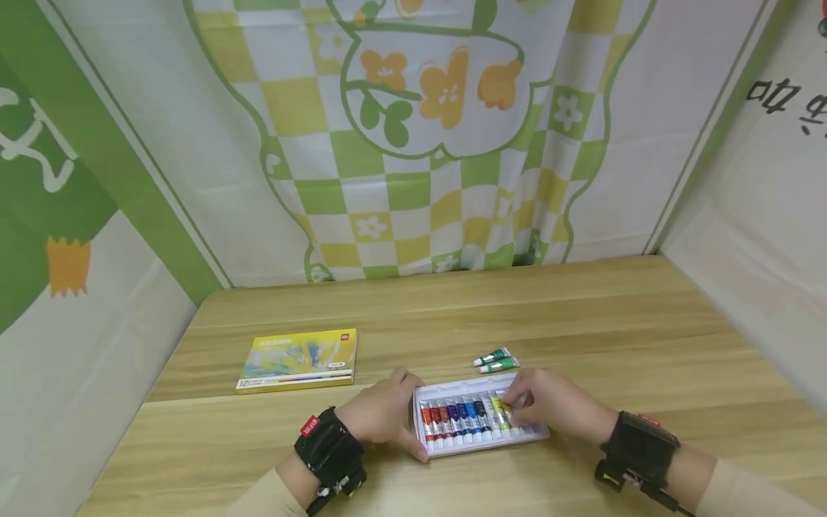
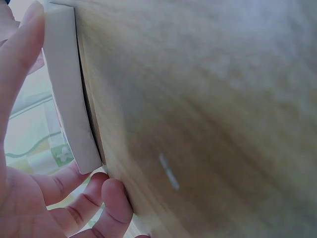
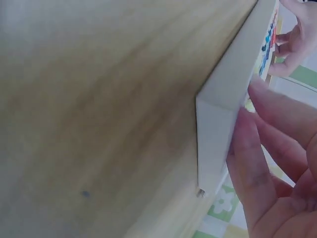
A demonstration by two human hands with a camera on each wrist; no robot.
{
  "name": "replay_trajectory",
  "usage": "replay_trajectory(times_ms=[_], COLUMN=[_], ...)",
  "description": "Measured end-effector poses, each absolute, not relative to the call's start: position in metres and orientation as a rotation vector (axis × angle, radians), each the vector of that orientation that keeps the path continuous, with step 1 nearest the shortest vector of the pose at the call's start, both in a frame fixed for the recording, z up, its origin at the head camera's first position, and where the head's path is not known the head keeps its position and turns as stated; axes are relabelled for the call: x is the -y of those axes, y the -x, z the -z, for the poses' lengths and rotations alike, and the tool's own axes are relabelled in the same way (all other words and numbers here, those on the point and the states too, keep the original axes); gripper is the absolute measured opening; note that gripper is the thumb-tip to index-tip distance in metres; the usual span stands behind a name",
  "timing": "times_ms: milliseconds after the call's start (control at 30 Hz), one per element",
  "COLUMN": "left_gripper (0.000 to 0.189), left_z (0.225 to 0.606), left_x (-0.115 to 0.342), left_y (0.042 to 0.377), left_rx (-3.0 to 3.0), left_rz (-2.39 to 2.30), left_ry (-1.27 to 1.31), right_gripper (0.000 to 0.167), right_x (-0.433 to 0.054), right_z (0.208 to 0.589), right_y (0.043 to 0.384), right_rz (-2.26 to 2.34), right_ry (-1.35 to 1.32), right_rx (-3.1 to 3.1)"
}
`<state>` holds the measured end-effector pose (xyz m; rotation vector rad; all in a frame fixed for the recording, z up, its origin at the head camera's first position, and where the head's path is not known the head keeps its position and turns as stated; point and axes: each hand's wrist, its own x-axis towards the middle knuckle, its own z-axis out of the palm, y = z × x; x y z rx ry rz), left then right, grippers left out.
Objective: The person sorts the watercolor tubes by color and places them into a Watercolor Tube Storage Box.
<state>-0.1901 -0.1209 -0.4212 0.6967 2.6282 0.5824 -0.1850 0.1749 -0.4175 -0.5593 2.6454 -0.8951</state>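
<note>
A white plastic tray (image 1: pixel 481 446) lies on the table with a row of small paint tubes (image 1: pixel 461 420), running from red and blue to black, white and yellow. At its left end my left hand (image 1: pixel 381 409) grips the tray, thumb at the near corner and fingers at the far one. My right hand (image 1: pixel 558 402) is over the tray's right end, pinching a yellow-orange paint tube (image 1: pixel 507 407) that the fingers partly cover. In the right wrist view, thumb and fingers (image 3: pixel 247 148) bend over the tray's side wall (image 3: pixel 218 104). Two green paint tubes (image 1: pixel 497 361) lie just behind the tray.
A yellow paint box (image 1: pixel 300 359) lies flat on the wooden table (image 1: pixel 413 309), to the left and farther back. Behind the table hangs a green-and-yellow checked curtain (image 1: pixel 413 194). White fabric panels stand on both sides.
</note>
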Motion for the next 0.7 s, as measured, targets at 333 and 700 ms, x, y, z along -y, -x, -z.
replay_trajectory(times_ms=[333, 700], left_gripper=[0.106, 0.105], left_z=[0.422, 0.418], left_x=[0.121, 0.121], left_y=[0.19, 0.189], left_rx=[-2.61, -2.619], left_rz=[-0.605, -0.574], left_ry=[-0.672, -0.699], right_gripper=[0.023, 0.018], right_x=[-0.171, -0.186], right_z=[0.411, 0.396], right_y=[0.183, 0.225], right_rz=[0.841, 1.144], right_ry=[0.509, 0.363], right_rx=[-2.643, -2.58])
